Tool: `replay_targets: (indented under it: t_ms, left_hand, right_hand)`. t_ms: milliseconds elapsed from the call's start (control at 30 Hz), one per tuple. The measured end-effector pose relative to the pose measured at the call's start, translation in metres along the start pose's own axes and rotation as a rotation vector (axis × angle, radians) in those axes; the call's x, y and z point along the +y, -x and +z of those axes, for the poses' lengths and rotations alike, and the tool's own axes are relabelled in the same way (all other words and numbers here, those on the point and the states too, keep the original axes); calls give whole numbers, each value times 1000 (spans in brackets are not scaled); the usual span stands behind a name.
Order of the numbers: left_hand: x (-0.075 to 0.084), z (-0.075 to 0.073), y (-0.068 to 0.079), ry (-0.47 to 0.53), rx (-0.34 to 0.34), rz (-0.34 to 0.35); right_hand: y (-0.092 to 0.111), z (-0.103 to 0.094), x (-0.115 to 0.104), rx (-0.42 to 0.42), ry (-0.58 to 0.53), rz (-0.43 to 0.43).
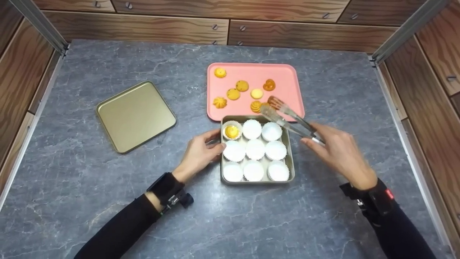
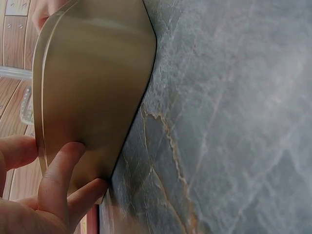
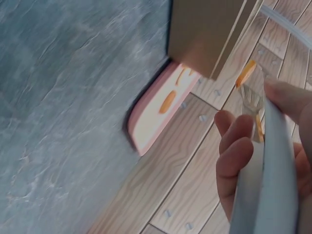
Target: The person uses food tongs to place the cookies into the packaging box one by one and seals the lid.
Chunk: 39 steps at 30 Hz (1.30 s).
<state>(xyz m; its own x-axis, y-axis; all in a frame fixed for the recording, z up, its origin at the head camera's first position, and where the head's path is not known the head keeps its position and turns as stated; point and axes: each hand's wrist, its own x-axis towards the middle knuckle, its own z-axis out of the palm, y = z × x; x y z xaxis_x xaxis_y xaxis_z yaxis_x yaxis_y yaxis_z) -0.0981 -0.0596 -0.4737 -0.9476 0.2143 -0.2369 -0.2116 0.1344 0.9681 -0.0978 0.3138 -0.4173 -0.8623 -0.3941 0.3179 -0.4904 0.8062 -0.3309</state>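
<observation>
Tongs [image 1: 276, 117] gripped in the right hand [image 1: 339, 153], their bite on any nearby cookie [image 1: 255, 106] unclear, could, if squeezed loosely, drop one against the tin [image 1: 257, 182] the left hand [image 1: 198, 154] holds.

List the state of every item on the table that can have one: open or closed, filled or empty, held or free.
Tin: open, upright, left grip touching its side.
Lid: off, lying flat.
Tray: flat, holding cookies.
Paper cups: one holds a cookie, eight empty.
Tongs: in right grip, arms apart, load unclear.
</observation>
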Motion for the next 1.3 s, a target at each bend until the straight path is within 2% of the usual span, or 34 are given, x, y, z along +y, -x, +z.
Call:
replay_targets:
  t_ms: [233,500,733,967,1300]
  left_hand:
    - [-1,0,-1,-13,3,14]
    - [0,0,0,-19,-8,20]
    - [-1,0,0,-34,-9,27]
    - [-2,-1,0,-27,-10,23]
    - [-1,-1,1,-41,-5,41]
  right_hand:
    - [2,4,-12,-59,-7,-51]
    - [2,8,-16,-108,69,-114]
    - [-1,11,-18,-140,109,-115]
    - [-5,12,-19,-186,102,-89]
    - [-8,16,-17,-190,87,-104]
